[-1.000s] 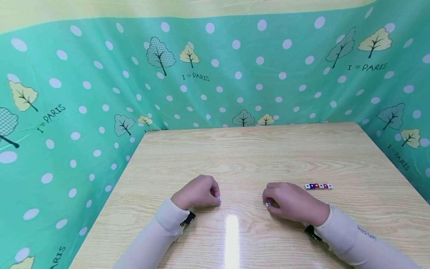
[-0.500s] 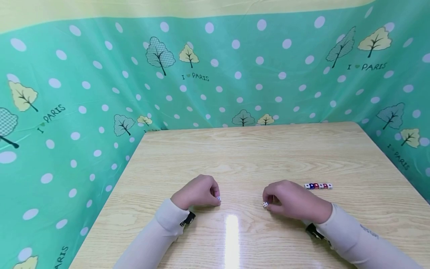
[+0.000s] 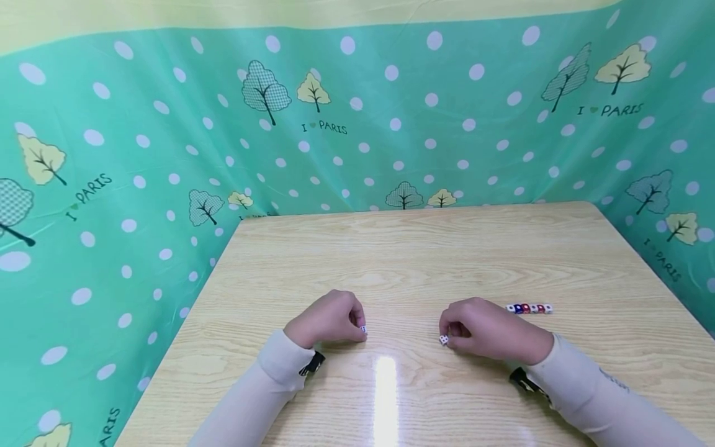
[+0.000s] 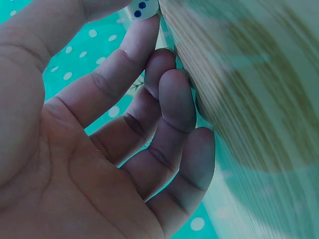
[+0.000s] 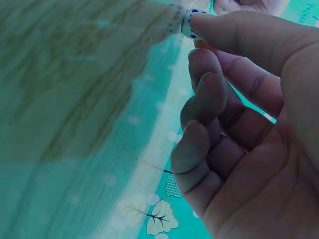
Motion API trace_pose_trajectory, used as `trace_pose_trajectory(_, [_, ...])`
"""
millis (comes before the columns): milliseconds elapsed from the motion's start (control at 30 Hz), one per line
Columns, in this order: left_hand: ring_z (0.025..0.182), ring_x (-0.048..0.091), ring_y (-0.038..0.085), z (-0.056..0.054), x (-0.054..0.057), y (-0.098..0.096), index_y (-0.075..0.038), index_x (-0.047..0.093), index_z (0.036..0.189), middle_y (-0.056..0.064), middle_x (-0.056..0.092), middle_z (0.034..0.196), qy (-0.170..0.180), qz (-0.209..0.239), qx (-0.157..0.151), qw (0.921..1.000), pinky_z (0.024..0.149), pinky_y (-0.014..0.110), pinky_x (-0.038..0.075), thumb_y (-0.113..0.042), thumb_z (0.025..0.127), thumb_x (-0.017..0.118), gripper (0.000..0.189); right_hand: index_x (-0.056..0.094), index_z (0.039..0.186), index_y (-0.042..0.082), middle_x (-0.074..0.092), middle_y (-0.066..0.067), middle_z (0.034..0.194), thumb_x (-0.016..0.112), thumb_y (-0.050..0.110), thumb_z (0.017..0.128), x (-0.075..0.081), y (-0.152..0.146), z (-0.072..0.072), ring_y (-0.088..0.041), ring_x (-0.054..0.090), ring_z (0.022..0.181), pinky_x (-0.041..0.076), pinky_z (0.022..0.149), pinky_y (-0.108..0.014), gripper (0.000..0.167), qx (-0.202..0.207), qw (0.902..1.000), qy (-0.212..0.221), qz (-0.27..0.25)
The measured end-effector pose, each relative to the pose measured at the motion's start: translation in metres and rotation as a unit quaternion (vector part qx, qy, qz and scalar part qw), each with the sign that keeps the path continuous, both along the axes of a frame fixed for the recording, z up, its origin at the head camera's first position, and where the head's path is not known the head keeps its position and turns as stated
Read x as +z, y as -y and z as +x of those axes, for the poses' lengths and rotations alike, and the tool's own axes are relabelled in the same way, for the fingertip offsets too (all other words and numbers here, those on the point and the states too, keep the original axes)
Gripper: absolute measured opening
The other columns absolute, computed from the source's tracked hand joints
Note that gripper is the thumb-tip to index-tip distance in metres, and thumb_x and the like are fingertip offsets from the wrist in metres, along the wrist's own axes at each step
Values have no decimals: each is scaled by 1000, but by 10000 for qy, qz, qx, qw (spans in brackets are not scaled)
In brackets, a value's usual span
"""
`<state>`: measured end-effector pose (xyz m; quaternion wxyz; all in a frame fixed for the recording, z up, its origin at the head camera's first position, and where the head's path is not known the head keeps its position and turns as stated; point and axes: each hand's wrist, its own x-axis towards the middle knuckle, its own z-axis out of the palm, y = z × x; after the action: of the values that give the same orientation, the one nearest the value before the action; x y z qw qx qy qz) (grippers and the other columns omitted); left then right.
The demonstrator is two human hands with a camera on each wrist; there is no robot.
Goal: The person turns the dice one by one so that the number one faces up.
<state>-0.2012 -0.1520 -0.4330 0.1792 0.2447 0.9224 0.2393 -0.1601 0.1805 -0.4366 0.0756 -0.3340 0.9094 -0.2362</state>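
Left of the table's middle, my left hand [image 3: 333, 318] pinches a small white die [image 3: 364, 329] between thumb and finger. Blue pips show on this die [image 4: 143, 9] at the top of the left wrist view, and the other fingers curl loosely below. To the right, my right hand [image 3: 485, 329] holds a second white die [image 3: 444, 340] with its thumb and fingertips. In the right wrist view that die [image 5: 188, 28] sits against the shiny tabletop, partly covered by the thumb. A short row of dice [image 3: 529, 308], white, blue and red, lies just beyond the right wrist.
The pale wood-grain table [image 3: 402, 261] reflects a bright strip of light near its front middle. A green dotted cloth [image 3: 357, 124] printed with trees hangs behind it and along both sides.
The die in my right fingers has turned, so a face with several pips now shows. My right hand has shifted slightly. My left hand and the row of dice stay in place.
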Motion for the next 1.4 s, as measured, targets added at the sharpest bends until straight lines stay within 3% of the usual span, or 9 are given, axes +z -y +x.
trace_pose_trajectory(267, [67, 55, 9, 0, -1, 1, -22, 69, 69, -10, 64, 69, -19, 28, -6, 10000, 64, 27, 49, -21, 77, 88, 21, 72, 97, 26, 57, 17, 78, 77, 17, 89, 1, 2, 4, -5, 53, 69, 45, 64, -22, 13, -62, 9997, -173, 137])
trace_pose_trajectory(433, [67, 55, 9, 0, -2, 1, -22, 69, 69, -10, 63, 69, -37, 22, -10, 10000, 64, 27, 48, -21, 77, 88, 21, 64, 84, 26, 50, 14, 68, 82, 34, 87, 5, 10, 13, -1, 43, 62, 39, 60, -23, 20, -523, 9964, -580, 330])
trace_pose_trajectory(600, [68, 55, 8, -1, -2, 1, -23, 69, 69, -11, 63, 69, -37, 2, -14, 10000, 65, 27, 49, -22, 77, 88, 20, 61, 78, 27, 44, 17, 62, 83, 36, 85, 2, 15, 15, 1, 40, 58, 39, 59, -22, 25, -718, 9933, -839, 351])
trace_pose_trajectory(1233, [68, 55, 9, -1, -2, 1, -22, 69, 69, -10, 63, 69, -26, 31, 6, 10000, 64, 27, 48, -21, 77, 87, 20, 68, 79, 25, 54, 20, 70, 79, 15, 86, 1, 17, 15, 3, 47, 63, 44, 61, -20, 16, -459, 9957, -776, 205])
trace_pose_trajectory(1400, [67, 54, 9, 0, -1, 1, -21, 68, 69, -10, 63, 68, -43, 15, -17, 10000, 64, 27, 48, -20, 77, 87, 20, 70, 83, 24, 61, 19, 75, 79, 14, 88, 6, 14, 14, 2, 54, 67, 49, 63, -21, 15, -415, 9979, -497, 67])
